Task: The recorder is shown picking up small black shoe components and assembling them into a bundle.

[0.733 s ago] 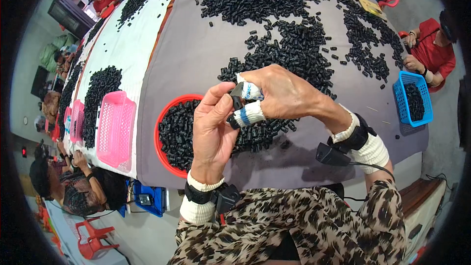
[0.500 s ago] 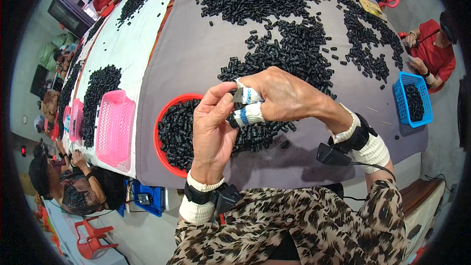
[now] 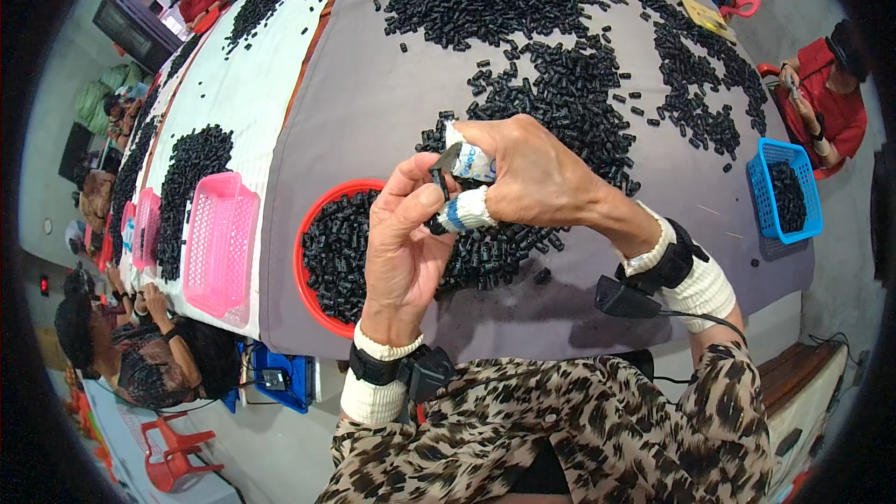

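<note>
- Black piece (image 3: 445, 184), small, sits between the fingertips of the left hand (image 3: 401, 252), raised above the table; its lower part is hard to make out.
- Left thumb and forefinger are pinched narrow on this piece, pointing up and toward the right fingers.
- Right hand (image 3: 549, 175) bends over from the right, its fingers curled close around a grey blade (image 3: 450, 158), mostly hidden. The blade's visible end is right at the piece; whether it touches is too small to tell.
- White wraps (image 3: 474, 165) with blue marks cover right-hand digits, just beside the left fingertips.
- Red basin (image 3: 300, 252), full of black pieces, lies below and to the left of the left fingers; the left hand hides part of it.
- More pieces, in a broad pile (image 3: 560, 98), spread over a grey cloth (image 3: 327, 145) beyond the fingers of both hands.
- Pink basket (image 3: 219, 247) stands well apart, left of the left fingers.
- Blue basket (image 3: 786, 191), with black pieces inside, stands well apart, right of the right fingers.
- Person in red (image 3: 826, 107) sits past the blue basket, farther from the right fingers.
</note>
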A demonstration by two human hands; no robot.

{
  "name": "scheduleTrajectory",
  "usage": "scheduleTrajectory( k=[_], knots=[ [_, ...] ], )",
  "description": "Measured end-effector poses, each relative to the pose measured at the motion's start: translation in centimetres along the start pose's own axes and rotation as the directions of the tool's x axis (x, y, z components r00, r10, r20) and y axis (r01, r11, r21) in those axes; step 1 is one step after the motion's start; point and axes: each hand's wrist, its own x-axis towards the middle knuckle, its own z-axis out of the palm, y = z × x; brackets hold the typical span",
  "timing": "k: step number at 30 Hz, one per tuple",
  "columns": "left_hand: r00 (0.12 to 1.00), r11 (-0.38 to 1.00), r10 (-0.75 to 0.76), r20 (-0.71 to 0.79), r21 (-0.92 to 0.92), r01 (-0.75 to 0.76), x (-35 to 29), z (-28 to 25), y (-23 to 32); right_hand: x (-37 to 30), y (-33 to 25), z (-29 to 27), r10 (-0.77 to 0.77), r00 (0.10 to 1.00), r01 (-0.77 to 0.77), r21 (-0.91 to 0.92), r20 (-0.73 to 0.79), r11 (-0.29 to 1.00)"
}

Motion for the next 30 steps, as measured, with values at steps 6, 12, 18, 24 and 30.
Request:
scheduleTrajectory(
  k=[6,12,18,24,30],
  knots=[
    [0.994,0.985,-0.024,-0.104,0.165,0.041,0.3,0.9,0.2,0.0,0.0,-0.1,-0.060,0.998,0.060,-0.055,0.000,0.997],
    [0.991,0.995,-0.026,-0.134,0.095,0.039,0.3,0.3,-0.2,0.0,-0.1,-0.1,0.000,1.000,0.000,-0.062,0.006,0.998],
    [0.997,0.995,0.036,-0.063,0.090,-0.031,0.0,-0.1,-0.3,-0.1,0.1,-0.1,0.036,0.999,-0.037,-0.010,-0.015,0.999],
    [0.999,1.000,0.013,-0.053,-0.011,-0.013,-0.1,-0.4,-0.5,0.1,0.1,-0.2,0.087,0.993,-0.088,-0.002,0.076,0.996],
    [1.000,1.000,0.009,-0.029,-0.013,-0.009,-0.3,-0.2,-0.3,0.4,0.1,0.2,0.048,0.990,-0.049,0.005,0.133,0.999]
  ],
)
